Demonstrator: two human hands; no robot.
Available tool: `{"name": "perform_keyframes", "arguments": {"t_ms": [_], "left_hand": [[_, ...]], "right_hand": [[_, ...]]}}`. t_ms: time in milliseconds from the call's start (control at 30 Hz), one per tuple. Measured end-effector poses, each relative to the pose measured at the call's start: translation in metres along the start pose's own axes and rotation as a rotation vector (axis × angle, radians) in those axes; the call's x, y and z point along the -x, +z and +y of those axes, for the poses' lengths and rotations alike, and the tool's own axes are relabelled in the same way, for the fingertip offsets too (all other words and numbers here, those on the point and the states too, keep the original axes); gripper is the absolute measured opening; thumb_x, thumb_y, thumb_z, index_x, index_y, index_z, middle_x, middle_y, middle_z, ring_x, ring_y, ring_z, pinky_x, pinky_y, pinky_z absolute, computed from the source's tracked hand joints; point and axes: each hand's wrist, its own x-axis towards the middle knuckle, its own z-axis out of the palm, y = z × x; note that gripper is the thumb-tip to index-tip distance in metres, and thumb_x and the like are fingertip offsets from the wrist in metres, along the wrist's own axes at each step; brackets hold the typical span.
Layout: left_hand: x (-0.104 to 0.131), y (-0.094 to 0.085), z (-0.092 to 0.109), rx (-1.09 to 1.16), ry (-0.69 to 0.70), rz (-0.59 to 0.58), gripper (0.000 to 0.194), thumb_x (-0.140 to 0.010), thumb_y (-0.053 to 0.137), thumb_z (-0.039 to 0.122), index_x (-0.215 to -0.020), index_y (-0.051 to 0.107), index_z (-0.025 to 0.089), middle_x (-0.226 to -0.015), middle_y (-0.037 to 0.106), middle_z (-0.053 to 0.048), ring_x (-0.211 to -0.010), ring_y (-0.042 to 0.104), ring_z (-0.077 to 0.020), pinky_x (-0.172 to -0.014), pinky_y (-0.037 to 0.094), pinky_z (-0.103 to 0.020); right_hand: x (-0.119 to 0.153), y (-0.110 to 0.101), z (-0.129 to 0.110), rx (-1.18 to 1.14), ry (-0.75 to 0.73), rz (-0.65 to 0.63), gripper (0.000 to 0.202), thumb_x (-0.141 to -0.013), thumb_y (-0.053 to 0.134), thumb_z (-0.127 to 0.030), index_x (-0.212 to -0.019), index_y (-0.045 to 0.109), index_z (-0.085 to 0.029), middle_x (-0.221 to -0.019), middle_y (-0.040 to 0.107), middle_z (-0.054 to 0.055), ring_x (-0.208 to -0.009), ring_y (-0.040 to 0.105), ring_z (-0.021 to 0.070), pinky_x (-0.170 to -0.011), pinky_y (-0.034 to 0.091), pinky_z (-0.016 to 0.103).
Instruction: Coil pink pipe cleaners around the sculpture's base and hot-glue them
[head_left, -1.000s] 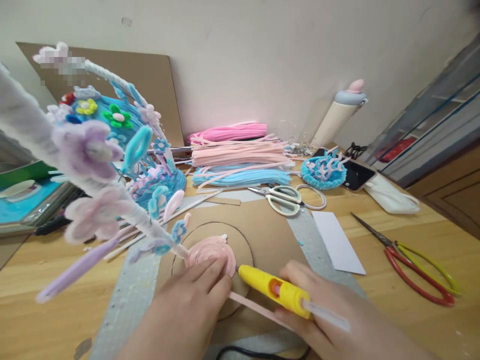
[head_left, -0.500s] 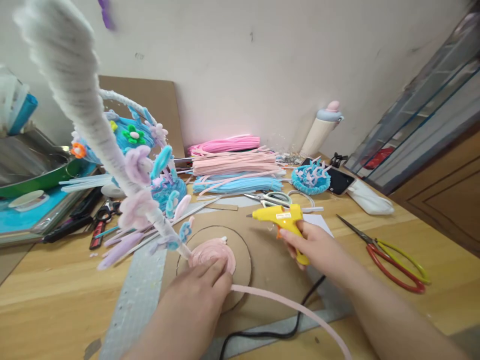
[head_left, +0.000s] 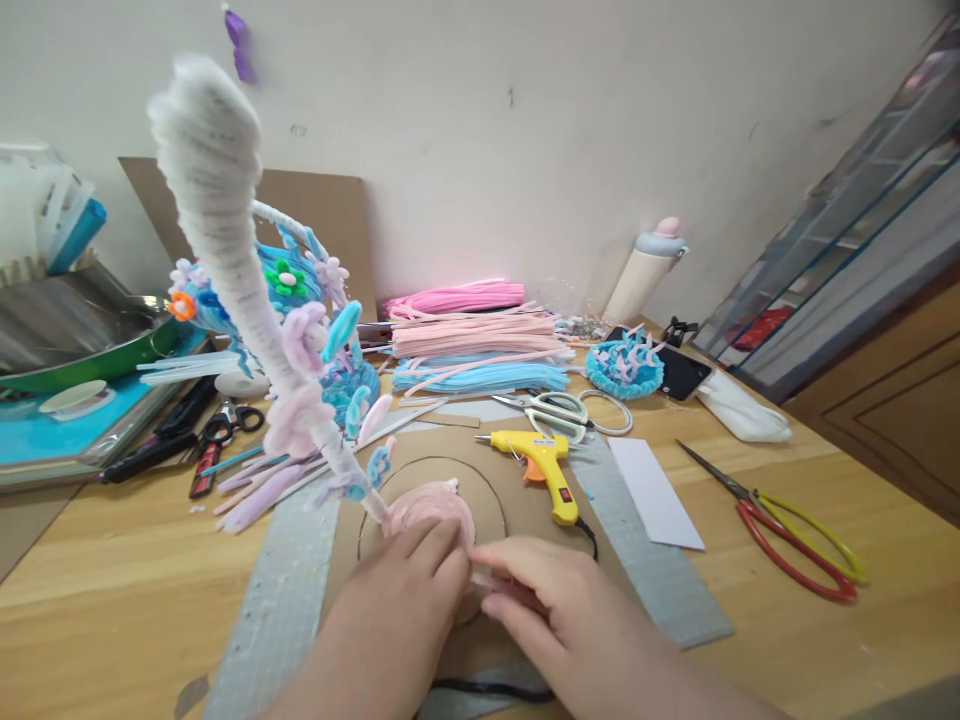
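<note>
Lower centre of frame: left hand [head_left: 405, 588], fingers flat and unclenched, rests on round pale-pink fuzzy coil [head_left: 429, 502] atop brown cardboard sheet [head_left: 523, 515]; right hand [head_left: 561, 605] pinches narrow pale-pink fuzzy strip [head_left: 489, 582] between thumb and forefinger. Judgement: coil best kept steady, strip laid snug along its edge, untwisted.

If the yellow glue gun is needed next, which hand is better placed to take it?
Probably the right hand: it is nearer the glue gun, whose handle extends toward the near side, while the left hand lies over the pink coil.
</note>
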Motion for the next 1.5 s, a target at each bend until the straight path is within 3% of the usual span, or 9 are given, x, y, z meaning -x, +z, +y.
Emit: {"name": "perform_keyframes", "arguments": {"t_ms": [100,233,400,533,633,767,867,1133,1500], "left_hand": [[0.0,0.006,-0.002,0.031,-0.061,0.178,0.035,-0.091,0.048,0.021,-0.126,0.05,0.022,-0.128,0.058,-0.007,-0.12,0.053,-0.0247,-0.097,0.048,-0.043],[0.001,0.021,-0.007,-0.003,-0.117,0.347,0.044,-0.092,0.044,0.019,-0.135,0.041,0.022,-0.135,0.053,-0.008,-0.124,0.049,-0.0227,-0.101,0.046,-0.041],[0.0,0.026,-0.011,-0.048,-0.099,0.304,0.043,-0.092,0.044,0.019,-0.135,0.043,0.019,-0.134,0.054,-0.01,-0.124,0.049,-0.0249,-0.102,0.045,-0.043],[-0.001,0.023,-0.009,-0.094,-0.071,0.269,0.044,-0.091,0.043,0.016,-0.135,0.044,0.018,-0.134,0.054,-0.009,-0.126,0.047,-0.0246,-0.103,0.044,-0.042],[-0.003,0.023,-0.008,-0.104,-0.084,0.278,0.044,-0.092,0.044,0.017,-0.136,0.043,0.017,-0.133,0.055,-0.009,-0.126,0.048,-0.025,-0.103,0.045,-0.043],[-0.004,0.025,-0.009,-0.085,-0.09,0.302,0.043,-0.091,0.045,0.021,-0.135,0.045,0.017,-0.133,0.056,-0.009,-0.124,0.05,-0.0247,-0.101,0.046,-0.042],[-0.004,0.024,-0.009,-0.094,-0.079,0.303,0.042,-0.092,0.043,0.02,-0.134,0.046,0.018,-0.133,0.055,-0.009,-0.124,0.049,-0.0246,-0.101,0.046,-0.041],[-0.003,0.023,-0.008,-0.13,-0.066,0.253,0.044,-0.091,0.043,0.017,-0.136,0.043,0.016,-0.135,0.054,-0.009,-0.127,0.047,-0.0263,-0.104,0.044,-0.044],[-0.004,0.025,-0.008,-0.095,-0.082,0.254,0.046,-0.09,0.045,0.02,-0.136,0.043,0.016,-0.135,0.053,-0.01,-0.126,0.048,-0.0272,-0.102,0.045,-0.045]], "right_hand": [[-0.004,-0.009,0.005,0.123,0.052,0.075,0.024,-0.088,0.045,-0.016,-0.089,0.067,-0.025,-0.085,0.071,-0.001,-0.079,0.065,0.016,-0.069,0.047,0.025],[-0.021,-0.031,0.019,0.178,0.178,0.279,0.021,-0.09,0.046,-0.028,-0.095,0.067,-0.025,-0.079,0.072,0.0,-0.069,0.065,0.0171,-0.061,0.045,0.026],[-0.04,-0.015,0.032,0.153,0.106,0.194,0.028,-0.088,0.045,-0.019,-0.104,0.068,-0.025,-0.092,0.073,0.003,-0.083,0.066,0.02,-0.072,0.047,0.03],[-0.039,0.001,0.042,0.193,0.174,0.183,0.037,-0.084,0.046,-0.015,-0.112,0.067,-0.028,-0.072,0.069,-0.001,-0.057,0.06,0.016,-0.053,0.041,0.026],[-0.035,0.002,0.045,0.169,0.191,0.166,0.046,-0.081,0.045,-0.012,-0.12,0.063,-0.029,-0.065,0.066,-0.003,-0.05,0.055,0.014,-0.049,0.04,0.025],[-0.036,0.001,0.045,0.128,0.077,0.136,0.047,-0.083,0.043,-0.01,-0.125,0.06,-0.023,-0.088,0.072,0.003,-0.076,0.066,0.0178,-0.069,0.051,0.03],[-0.04,0.002,0.044,0.128,-0.061,0.157,0.043,-0.086,0.038,-0.007,-0.119,0.062,-0.019,-0.104,0.067,0.007,-0.097,0.062,0.019,-0.086,0.049,0.033],[-0.053,0.003,0.039,0.198,-0.028,0.294,0.019,-0.089,0.05,-0.012,-0.089,0.068,-0.02,-0.086,0.066,0.003,-0.083,0.062,0.0178,-0.075,0.049,0.03],[-0.048,0.012,0.047,0.138,-0.049,0.259,0.031,-0.09,0.041,-0.01,-0.11,0.064,-0.018,-0.096,0.067,0.007,-0.09,0.063,0.0187,-0.081,0.05,0.032]]}}
